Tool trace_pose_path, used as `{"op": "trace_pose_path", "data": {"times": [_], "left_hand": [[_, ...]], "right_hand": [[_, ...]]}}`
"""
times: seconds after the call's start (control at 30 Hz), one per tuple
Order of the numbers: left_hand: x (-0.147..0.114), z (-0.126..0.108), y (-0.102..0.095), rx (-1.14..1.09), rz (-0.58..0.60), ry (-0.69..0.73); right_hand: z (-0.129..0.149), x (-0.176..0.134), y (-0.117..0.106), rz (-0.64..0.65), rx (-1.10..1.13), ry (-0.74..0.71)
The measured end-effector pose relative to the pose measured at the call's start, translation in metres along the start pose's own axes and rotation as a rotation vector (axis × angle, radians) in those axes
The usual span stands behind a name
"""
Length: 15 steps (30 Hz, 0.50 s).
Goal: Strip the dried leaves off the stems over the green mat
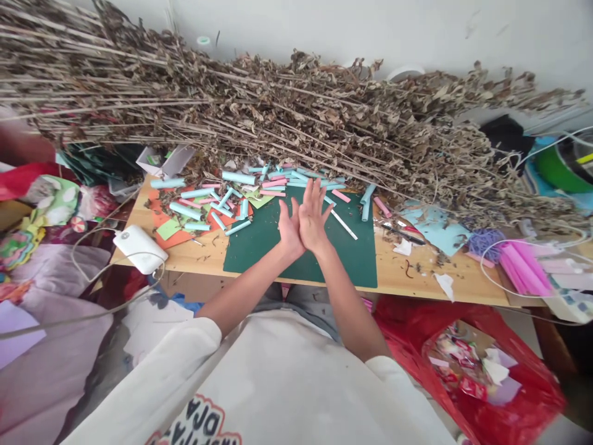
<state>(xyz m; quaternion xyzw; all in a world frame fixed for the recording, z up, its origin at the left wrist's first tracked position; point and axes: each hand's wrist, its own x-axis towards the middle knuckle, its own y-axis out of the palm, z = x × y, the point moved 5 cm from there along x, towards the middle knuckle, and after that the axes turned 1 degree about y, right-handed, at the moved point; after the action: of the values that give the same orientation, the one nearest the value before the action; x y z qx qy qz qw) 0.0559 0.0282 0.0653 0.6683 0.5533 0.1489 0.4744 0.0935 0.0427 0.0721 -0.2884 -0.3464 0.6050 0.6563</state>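
While finished-looking tubes (238,178) lie far left | left hand (290,231), right hand (312,219): palms touching, fingers wide | blue sheet (438,228) unrolled, right

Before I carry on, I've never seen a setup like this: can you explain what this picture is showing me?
There is no machine here: you are looking through a camera worn on a person's head, aimed forward and down. The left hand and right hand are bare, pressed together with fingers stretched out above a green mat. I see nothing held, though the space between the palms is hidden. On the wooden table lie pale blue rolls, pink rolls and a white device with a cable. Dried plants stretch across the back.
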Motion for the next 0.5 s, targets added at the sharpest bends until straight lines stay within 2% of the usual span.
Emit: {"op": "trace_pose_path", "data": {"times": [0.1,0.17,0.27,0.4,0.5], "left_hand": [[-0.002,0.001,0.0,-0.01,0.046,0.075],[-0.004,0.006,-0.003,0.002,0.046,0.036],[-0.006,0.01,-0.008,0.021,0.011,-0.014],[-0.005,0.002,-0.006,-0.014,0.044,0.081],[-0.005,0.005,-0.003,-0.042,0.057,-0.031]], "right_hand": [[0.004,-0.001,-0.001,-0.038,-0.008,-0.079],[0.001,0.001,-0.001,-0.052,0.009,-0.056],[-0.005,0.001,0.005,0.006,0.035,0.001],[-0.003,0.003,0.004,-0.001,-0.036,-0.112],[-0.013,0.008,0.0,0.006,-0.031,-0.057]]}}
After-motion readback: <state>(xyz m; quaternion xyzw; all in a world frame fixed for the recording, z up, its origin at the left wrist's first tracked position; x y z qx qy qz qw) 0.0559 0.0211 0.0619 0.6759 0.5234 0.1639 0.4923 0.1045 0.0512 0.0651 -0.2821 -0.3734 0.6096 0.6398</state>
